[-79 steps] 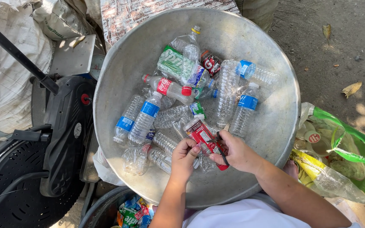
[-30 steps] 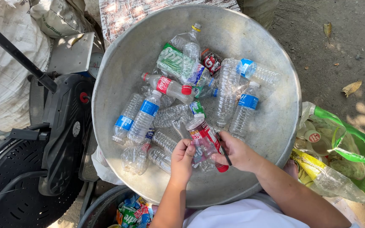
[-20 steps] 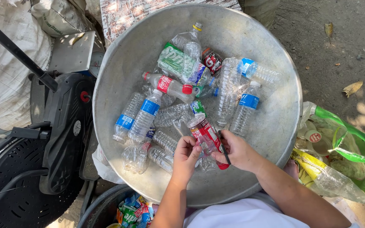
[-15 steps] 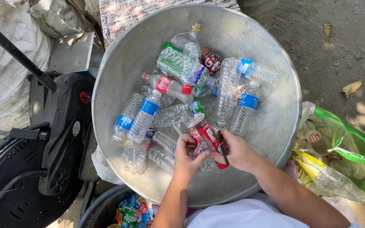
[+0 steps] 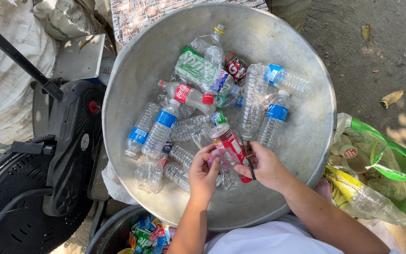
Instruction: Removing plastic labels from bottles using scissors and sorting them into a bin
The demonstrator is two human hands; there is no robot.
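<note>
Dull scuffed metal basin (image 5: 132,99), glossy clear plastic bottles (image 5: 158,134), shiny green plastic bag (image 5: 402,188)

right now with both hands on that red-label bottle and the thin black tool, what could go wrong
The right hand holds a thin black tool against the red-label bottle, close to the left hand; a slip on the smooth plastic could catch the left fingers. The loose bottles crowding the metal basin could roll or shift under the hands. The open green bag at the edge could spill.
</note>
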